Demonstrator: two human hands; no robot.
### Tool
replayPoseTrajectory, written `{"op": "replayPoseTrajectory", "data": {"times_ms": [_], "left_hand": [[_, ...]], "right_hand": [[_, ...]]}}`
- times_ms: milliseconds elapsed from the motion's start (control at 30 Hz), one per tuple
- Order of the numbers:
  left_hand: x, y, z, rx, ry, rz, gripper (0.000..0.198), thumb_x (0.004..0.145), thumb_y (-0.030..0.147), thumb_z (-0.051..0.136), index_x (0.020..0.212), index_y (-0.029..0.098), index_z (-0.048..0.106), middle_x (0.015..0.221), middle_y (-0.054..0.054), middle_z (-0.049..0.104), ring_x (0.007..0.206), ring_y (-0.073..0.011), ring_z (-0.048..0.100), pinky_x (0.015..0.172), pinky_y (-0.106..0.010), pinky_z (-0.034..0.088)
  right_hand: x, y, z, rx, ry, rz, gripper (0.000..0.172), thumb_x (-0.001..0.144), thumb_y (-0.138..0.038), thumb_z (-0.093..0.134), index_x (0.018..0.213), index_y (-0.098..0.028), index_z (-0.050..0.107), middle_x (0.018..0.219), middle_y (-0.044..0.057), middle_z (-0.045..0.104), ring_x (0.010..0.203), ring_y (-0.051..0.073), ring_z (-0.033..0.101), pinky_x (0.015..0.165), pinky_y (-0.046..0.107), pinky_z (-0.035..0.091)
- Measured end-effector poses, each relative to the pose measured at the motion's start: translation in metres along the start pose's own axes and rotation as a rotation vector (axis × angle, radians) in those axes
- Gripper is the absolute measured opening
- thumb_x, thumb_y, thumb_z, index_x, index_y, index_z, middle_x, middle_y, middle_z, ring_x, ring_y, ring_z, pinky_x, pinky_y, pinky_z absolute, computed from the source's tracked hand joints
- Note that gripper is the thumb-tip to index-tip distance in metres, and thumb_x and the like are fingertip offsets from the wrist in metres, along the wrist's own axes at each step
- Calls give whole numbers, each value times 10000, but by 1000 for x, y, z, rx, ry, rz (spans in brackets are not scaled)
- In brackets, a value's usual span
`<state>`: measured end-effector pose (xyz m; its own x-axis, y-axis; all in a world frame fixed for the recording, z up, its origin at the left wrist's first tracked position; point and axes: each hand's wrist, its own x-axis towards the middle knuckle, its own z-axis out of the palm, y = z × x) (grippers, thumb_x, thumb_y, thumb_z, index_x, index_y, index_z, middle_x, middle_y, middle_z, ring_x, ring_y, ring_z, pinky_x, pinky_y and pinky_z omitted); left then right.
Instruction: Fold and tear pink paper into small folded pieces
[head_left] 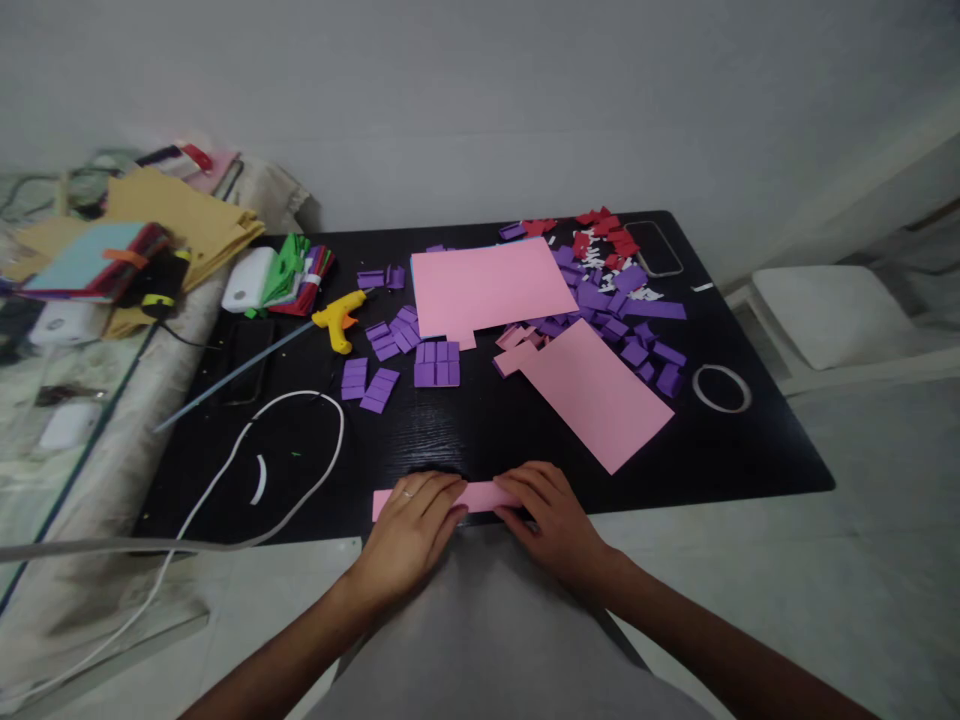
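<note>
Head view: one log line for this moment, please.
left hand: flat on pink strip | right hand: same | pink strip: lying at near table edge | glue gun: untouched

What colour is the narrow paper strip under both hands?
Pink; the head view shows the narrow paper strip clearly.
</note>
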<state>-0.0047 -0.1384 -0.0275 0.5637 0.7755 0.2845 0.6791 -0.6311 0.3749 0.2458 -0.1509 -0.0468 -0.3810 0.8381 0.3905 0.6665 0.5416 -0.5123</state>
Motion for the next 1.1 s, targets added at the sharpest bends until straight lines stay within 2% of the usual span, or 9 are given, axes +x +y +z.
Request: {"op": "replayPoseTrajectory", "data": {"times_ms": [133,300,400,467,533,633,733,933,1100], "left_hand": [[12,-3,-3,-37,-67,2,302,1052,289,591,1322,188,681,1156,-93,752,1025,-249,695,890,-415,562],[24,-10,-12,-224,-123,-38,174,1069,245,535,1041,202,701,1042,-65,747,939,-217,688,854,-378,555],[36,-14,-31,-480,-174,-215,158,1083,293,508,1050,215,642,1023,-41,735,911,-177,696,823,-317,548],[45,-15,-44,-626,-174,-348,171,1074,364,528,1025,219,605,906,-5,693,789,-143,654,705,-260,509],[55,-14,-51,-799,-115,-493,249,1045,455,572,965,220,555,724,49,583,612,-106,544,563,-214,417],[66,-9,-51,-1085,-52,-671,379,974,583,638,963,228,504,626,82,533,488,-87,462,473,-190,357],[71,-3,-45,-1220,-7,-763,465,911,650,686,1008,234,503,638,61,620,465,-105,511,458,-202,399],[81,-12,-48,-1094,-29,-708,417,844,551,806,941,177,648,624,44,634,481,-96,530,472,-201,401],[127,-23,-77,-1079,118,-568,406,808,464,858,1042,165,713,792,-10,761,605,-133,659,561,-233,518]], "right_hand": [[6,2,-1,112,-35,32,300,1000,-172,630,1290,-221,688,1066,104,729,1004,263,676,870,453,629],[24,7,-14,301,-18,120,135,960,-168,672,1041,-248,744,918,57,722,910,228,684,804,392,625],[46,12,-27,466,16,187,78,899,-259,800,953,-255,745,963,56,746,982,241,705,874,413,613],[63,13,-33,681,80,266,247,846,-329,866,1047,-254,743,1142,83,760,1107,257,714,979,441,598],[79,8,-33,961,69,395,430,799,-406,902,1152,-256,708,1153,80,775,1084,252,742,951,431,623],[98,-7,-26,1217,21,567,488,734,-419,936,1119,-232,703,1113,76,797,1021,250,765,910,429,641],[108,-21,-15,1230,32,653,389,759,-386,901,1070,-208,751,1068,76,814,974,244,768,911,425,628],[131,-15,-14,1108,113,629,253,738,-340,874,910,-197,756,892,33,798,819,209,735,791,363,606],[189,-7,-43,1015,151,446,274,728,-365,893,876,-197,734,835,12,770,793,196,717,777,349,597]]}}
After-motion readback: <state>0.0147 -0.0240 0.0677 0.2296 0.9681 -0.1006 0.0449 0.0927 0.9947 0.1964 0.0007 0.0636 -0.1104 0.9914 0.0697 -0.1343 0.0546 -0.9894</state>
